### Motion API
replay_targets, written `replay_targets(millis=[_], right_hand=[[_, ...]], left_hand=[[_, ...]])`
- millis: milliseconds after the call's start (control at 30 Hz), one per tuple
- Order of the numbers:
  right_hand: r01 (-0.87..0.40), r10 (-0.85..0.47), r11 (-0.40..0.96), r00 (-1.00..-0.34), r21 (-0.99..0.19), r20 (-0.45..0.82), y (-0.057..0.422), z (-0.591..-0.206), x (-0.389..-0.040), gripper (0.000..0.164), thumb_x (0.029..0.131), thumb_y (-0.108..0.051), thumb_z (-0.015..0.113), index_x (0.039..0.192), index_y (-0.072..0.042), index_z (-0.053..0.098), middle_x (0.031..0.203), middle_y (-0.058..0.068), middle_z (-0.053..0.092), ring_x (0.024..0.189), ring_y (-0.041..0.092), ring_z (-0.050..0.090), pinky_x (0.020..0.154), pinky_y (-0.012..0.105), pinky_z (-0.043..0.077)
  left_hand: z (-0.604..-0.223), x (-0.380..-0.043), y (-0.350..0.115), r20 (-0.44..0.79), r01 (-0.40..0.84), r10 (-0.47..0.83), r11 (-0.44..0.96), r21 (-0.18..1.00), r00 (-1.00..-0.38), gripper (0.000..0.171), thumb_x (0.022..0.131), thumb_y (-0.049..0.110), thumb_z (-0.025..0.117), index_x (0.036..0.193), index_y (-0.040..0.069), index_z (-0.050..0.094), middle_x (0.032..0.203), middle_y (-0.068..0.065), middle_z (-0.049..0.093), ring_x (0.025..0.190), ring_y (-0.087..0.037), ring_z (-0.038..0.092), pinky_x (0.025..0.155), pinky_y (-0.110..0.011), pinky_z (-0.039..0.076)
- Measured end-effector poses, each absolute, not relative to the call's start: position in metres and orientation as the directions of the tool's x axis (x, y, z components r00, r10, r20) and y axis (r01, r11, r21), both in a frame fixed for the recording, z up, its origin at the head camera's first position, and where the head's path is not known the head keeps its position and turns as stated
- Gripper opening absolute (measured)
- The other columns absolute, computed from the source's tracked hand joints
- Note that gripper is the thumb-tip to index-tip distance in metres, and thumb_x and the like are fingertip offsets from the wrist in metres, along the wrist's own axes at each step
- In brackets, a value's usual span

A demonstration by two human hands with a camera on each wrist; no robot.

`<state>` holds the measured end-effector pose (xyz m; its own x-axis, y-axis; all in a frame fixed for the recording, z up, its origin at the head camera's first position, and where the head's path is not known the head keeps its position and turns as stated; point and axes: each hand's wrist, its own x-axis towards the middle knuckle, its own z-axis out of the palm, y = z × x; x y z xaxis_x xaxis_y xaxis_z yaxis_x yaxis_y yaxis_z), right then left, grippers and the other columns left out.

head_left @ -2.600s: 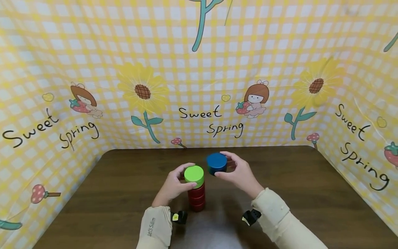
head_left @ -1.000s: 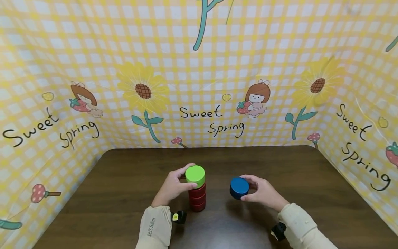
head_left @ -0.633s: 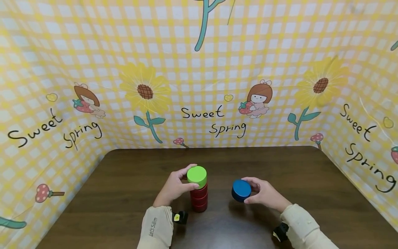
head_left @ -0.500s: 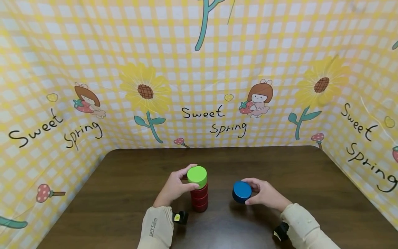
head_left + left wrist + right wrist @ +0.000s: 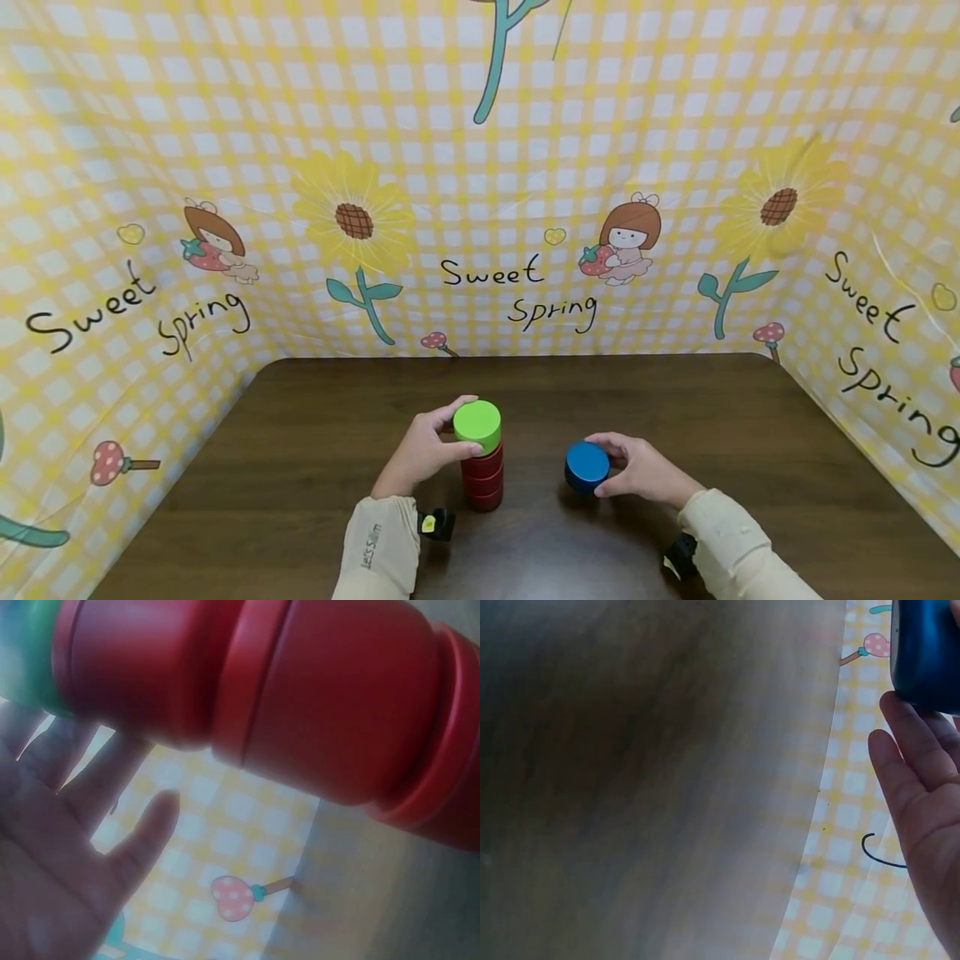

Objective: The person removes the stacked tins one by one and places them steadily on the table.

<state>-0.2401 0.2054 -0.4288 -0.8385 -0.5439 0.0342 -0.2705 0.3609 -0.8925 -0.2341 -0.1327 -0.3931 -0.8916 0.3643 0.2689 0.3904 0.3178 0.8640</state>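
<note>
My left hand [image 5: 422, 447] grips a green round tin [image 5: 477, 422] between thumb and fingers, at the top of an upright stack of several red round tins [image 5: 483, 482]. The red tins [image 5: 330, 697] show lid seams in the left wrist view, where part of the green tin [image 5: 26, 652] is visible at the edge. To the right of the stack, my right hand [image 5: 645, 472] pinches a blue round tin [image 5: 587, 464] by its sides, low over the table and apart from the stack. In the right wrist view, the blue tin [image 5: 928, 656] is partly cut off by the frame.
The dark brown wooden table [image 5: 300, 467] reaches back to a yellow checked cloth [image 5: 480, 192] printed with sunflowers and lettering, which surrounds it at the back and sides. Black wrist cameras hang below both beige sleeves [image 5: 378, 546].
My right hand has carried the blue tin from beside the green one rightward, nearer to me and down. Over the last half second it drifts slightly lower. My left hand stays at the stack.
</note>
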Motion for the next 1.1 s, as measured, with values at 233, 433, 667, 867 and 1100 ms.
replay_targets(millis=[233,433,667,867,1100], right_hand=[[-0.261,-0.524,0.391,-0.851,-0.882,0.02,0.2052,-0.4297,-0.2401,0.071,0.074,-0.013,0.083,0.13,0.01,0.048,0.127,0.029,0.054,0.117,0.043,0.052,0.089,0.04,0.049],[-0.272,-0.519,0.413,-0.855,-0.869,0.021,0.2048,-0.4331,-0.2424,0.069,0.073,-0.013,0.084,0.128,0.009,0.05,0.125,0.028,0.055,0.116,0.044,0.052,0.09,0.045,0.048],[-0.302,-0.547,0.395,-0.836,-0.867,0.042,0.2054,-0.434,-0.242,0.069,0.073,-0.017,0.084,0.126,0.009,0.051,0.123,0.026,0.057,0.114,0.039,0.055,0.087,0.041,0.05],[-0.255,-0.539,0.419,-0.842,-0.871,-0.013,0.2012,-0.4316,-0.2412,0.07,0.073,-0.009,0.083,0.129,0.01,0.048,0.128,0.029,0.053,0.119,0.045,0.05,0.089,0.044,0.049],[-0.279,-0.555,0.447,-0.831,-0.85,-0.02,0.1981,-0.4321,-0.2426,0.068,0.073,-0.009,0.083,0.13,0.008,0.049,0.129,0.029,0.052,0.121,0.046,0.048,0.092,0.049,0.046]], left_hand=[[-0.394,-0.234,-0.1335,0.262,0.38,0.361,0.309,0.872,-0.895,0.058,0.082,0.011,0.076,0.133,-0.003,0.052,0.112,-0.016,0.065,0.094,-0.023,0.057,0.081,-0.039,0.048],[-0.394,-0.2321,-0.1334,0.26,0.376,0.357,0.307,0.874,-0.897,0.057,0.081,0.011,0.076,0.132,-0.002,0.054,0.111,-0.015,0.065,0.094,-0.022,0.057,0.082,-0.042,0.047],[-0.3944,-0.2319,-0.1331,0.268,0.384,0.362,0.298,0.874,-0.893,0.057,0.081,0.01,0.076,0.132,-0.001,0.054,0.108,-0.014,0.066,0.091,-0.021,0.057,0.077,-0.033,0.047],[-0.3941,-0.2336,-0.1319,0.289,0.404,0.385,0.261,0.877,-0.877,0.056,0.081,0.007,0.075,0.132,-0.003,0.053,0.108,-0.017,0.065,0.09,-0.021,0.059,0.076,-0.028,0.049],[-0.3932,-0.2345,-0.1328,0.275,0.388,0.4,0.236,0.891,-0.874,0.057,0.082,0.007,0.075,0.133,-0.004,0.051,0.109,-0.019,0.064,0.089,-0.022,0.06,0.076,-0.027,0.05]])
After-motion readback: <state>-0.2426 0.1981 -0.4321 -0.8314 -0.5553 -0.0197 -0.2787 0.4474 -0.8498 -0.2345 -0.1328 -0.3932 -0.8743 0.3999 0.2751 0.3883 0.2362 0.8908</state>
